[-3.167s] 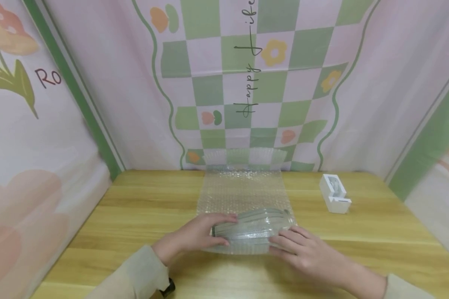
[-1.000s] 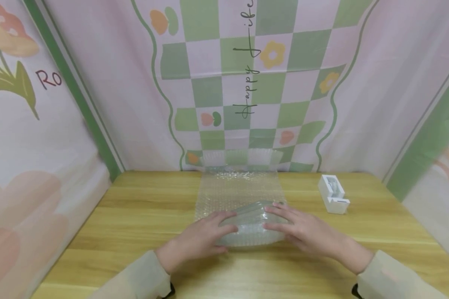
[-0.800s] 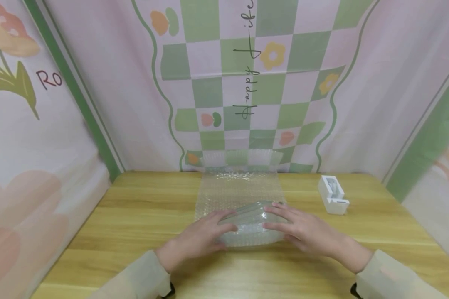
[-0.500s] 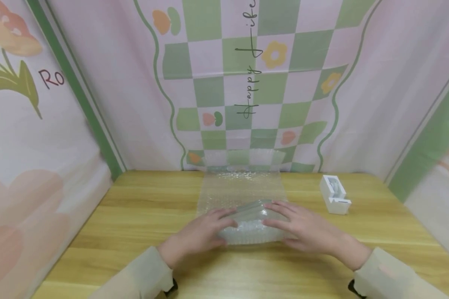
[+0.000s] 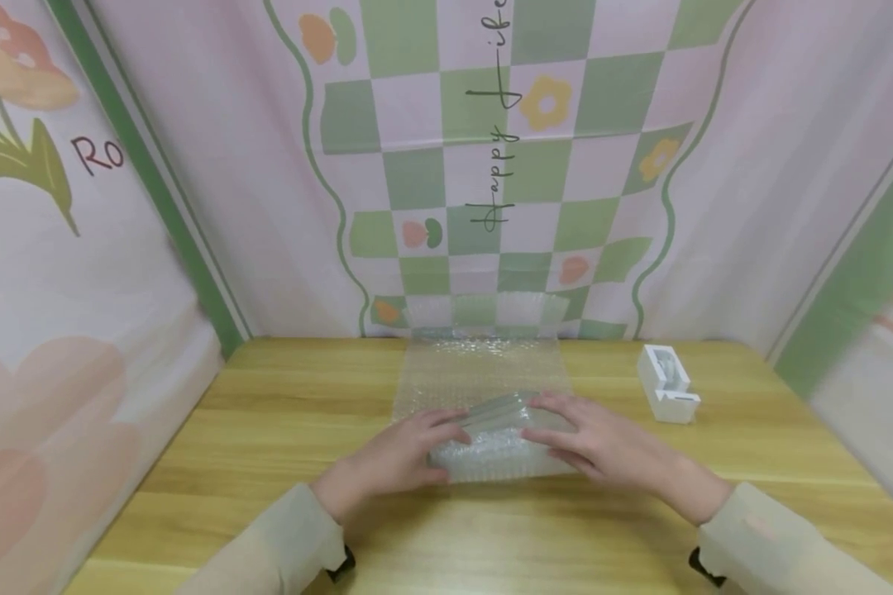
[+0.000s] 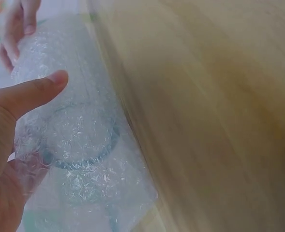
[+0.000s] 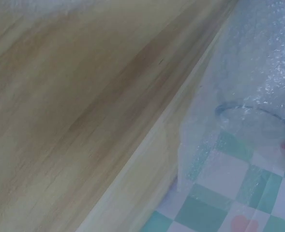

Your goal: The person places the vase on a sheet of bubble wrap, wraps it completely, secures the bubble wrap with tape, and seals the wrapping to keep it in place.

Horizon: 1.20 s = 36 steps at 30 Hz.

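Note:
A ribbed clear-glass vase [image 5: 508, 405] lies on its side across a sheet of bubble wrap [image 5: 484, 368], whose near part is folded up over it. My left hand [image 5: 394, 454] grips the wrapped vase at its left end. In the left wrist view the thumb of the left hand [image 6: 7, 125] lies over the wrap, and the vase's round base [image 6: 114, 141] shows through. At the other end my right hand [image 5: 613, 442] holds the wrapped vase, fingers spread over the top. The right wrist view shows the vase's rim [image 7: 251, 107] inside the wrap; little of that hand is visible there.
A white tape dispenser [image 5: 670, 388] stands at the back right of the wooden table [image 5: 290, 397]. The far end of the wrap curls up against the checkered backdrop [image 5: 543, 169]. Fabric walls flank both sides.
Earlier the vase lay bare on the wrap. The wrap's near edge has come up over it, my right hand has moved onto its top, and the bundle has rolled slightly away from me.

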Motion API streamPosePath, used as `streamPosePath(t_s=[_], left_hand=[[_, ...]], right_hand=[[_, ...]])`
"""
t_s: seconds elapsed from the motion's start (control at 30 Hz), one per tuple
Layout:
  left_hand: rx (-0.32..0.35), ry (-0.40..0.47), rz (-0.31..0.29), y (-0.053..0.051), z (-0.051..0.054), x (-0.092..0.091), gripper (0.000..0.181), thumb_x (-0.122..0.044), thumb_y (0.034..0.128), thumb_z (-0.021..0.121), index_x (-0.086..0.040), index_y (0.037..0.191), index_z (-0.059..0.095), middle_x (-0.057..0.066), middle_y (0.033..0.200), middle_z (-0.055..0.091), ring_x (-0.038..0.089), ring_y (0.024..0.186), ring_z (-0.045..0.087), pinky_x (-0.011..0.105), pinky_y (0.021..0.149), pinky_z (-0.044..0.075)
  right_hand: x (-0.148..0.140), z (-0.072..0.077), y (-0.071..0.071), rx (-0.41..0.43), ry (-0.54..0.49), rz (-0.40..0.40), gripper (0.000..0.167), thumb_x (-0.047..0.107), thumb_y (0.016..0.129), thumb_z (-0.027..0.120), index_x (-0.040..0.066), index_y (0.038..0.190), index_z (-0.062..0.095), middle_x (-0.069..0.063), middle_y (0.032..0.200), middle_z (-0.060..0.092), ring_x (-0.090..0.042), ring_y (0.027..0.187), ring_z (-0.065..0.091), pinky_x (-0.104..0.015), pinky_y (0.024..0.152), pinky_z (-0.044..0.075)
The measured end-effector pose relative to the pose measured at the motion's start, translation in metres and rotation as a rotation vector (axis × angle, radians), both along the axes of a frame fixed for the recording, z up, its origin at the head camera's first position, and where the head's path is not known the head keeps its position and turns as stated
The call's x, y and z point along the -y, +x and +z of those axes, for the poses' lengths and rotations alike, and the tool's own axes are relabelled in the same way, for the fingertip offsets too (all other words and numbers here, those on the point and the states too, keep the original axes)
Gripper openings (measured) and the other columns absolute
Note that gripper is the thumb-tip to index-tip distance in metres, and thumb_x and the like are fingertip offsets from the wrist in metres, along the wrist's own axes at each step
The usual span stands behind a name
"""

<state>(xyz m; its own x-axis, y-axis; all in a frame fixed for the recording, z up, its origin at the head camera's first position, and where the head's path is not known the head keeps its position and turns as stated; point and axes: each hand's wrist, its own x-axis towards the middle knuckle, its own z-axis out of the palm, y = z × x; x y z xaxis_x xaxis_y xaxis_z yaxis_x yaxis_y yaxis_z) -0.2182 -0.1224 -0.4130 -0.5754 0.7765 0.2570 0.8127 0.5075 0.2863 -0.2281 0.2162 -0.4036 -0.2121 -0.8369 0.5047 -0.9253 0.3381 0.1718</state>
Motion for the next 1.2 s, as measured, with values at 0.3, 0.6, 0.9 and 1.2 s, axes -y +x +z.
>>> streamPosePath(t_s=[0.3, 0.6, 0.9, 1.2], left_hand=[[0.044, 0.020, -0.005, -0.002, 0.003, 0.001, 0.056, -0.021, 0.0796, 0.088, -0.013, 0.130, 0.064, 0.015, 0.154, 0.047, 0.034, 0.138, 0.048, 0.050, 0.114, 0.039], [0.132, -0.017, 0.021, -0.006, 0.008, -0.002, 0.058, -0.023, 0.0811, 0.086, -0.014, 0.134, 0.062, 0.011, 0.158, 0.042, 0.030, 0.142, 0.043, 0.045, 0.118, 0.034], [0.175, -0.004, 0.031, -0.011, 0.009, -0.001, 0.059, -0.022, 0.0793, 0.087, -0.014, 0.132, 0.063, 0.010, 0.158, 0.043, 0.030, 0.142, 0.043, 0.045, 0.119, 0.033], [0.172, 0.021, 0.006, -0.016, 0.009, 0.001, 0.060, -0.021, 0.0781, 0.087, -0.012, 0.131, 0.063, 0.015, 0.155, 0.046, 0.032, 0.140, 0.046, 0.048, 0.118, 0.034]], right_hand=[[0.003, -0.002, 0.000, -0.055, -0.058, 0.021, 0.040, 0.027, 0.114, 0.031, 0.018, 0.124, 0.069, -0.023, 0.136, 0.059, -0.044, 0.122, 0.058, -0.057, 0.101, 0.050], [0.001, -0.010, -0.001, -0.193, -0.115, 0.024, 0.038, 0.024, 0.113, 0.037, 0.011, 0.123, 0.072, -0.014, 0.121, 0.067, -0.034, 0.110, 0.062, -0.046, 0.106, 0.046], [-0.007, -0.017, 0.003, -0.104, -0.031, -0.024, 0.048, 0.039, 0.110, 0.043, 0.005, 0.139, 0.061, -0.020, 0.136, 0.060, -0.040, 0.124, 0.056, -0.042, 0.121, 0.031], [-0.012, -0.019, 0.004, -0.004, 0.067, -0.084, 0.072, 0.033, 0.092, 0.068, 0.003, 0.153, 0.044, -0.021, 0.157, 0.039, -0.040, 0.146, 0.034, -0.043, 0.124, 0.020]])
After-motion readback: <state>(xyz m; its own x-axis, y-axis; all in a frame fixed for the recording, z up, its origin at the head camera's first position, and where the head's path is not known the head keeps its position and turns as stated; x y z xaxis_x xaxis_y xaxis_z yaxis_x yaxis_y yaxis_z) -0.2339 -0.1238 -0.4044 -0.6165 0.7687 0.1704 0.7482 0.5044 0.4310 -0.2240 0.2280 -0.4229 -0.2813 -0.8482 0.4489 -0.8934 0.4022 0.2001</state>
